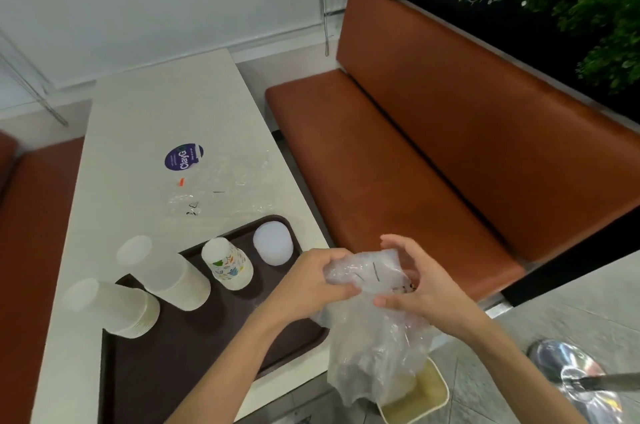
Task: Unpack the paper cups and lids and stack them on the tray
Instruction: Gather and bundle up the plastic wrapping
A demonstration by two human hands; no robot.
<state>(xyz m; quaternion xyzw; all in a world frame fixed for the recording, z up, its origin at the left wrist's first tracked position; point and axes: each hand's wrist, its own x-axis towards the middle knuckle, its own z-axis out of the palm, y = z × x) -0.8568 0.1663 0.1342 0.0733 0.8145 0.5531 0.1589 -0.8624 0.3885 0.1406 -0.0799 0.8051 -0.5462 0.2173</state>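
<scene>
Both hands are working on one clear, crinkled plastic bag (377, 347). The left hand (308, 281) is gripping its bunched top with curled fingers. The right hand (422, 288), just beside it, is pinching the same film between thumb and curled fingers. The bag is hanging limp below both hands, past the table edge. Its contents are showing only as a pale blur and cannot be identified. Left of the left hand, a dark brown, flat, round-cornered tray (194, 364) is lying on the smooth white table (149, 119), its near end cut off by the frame and partly hidden by the left forearm. Nearest that hand, a low stack of translucent round lids (273, 247) is standing on the tray. Next out are printed paper cups (227, 264), nested mouth down, then a taller white stack (169, 274). A far stack (114, 307) is sitting at the tray's left corner. Beyond the hands, an empty clear wrapper (221, 188) is lying crumpled on the table. Right of the right hand, a padded orange-brown bench (415, 164) is running off-frame.
</scene>
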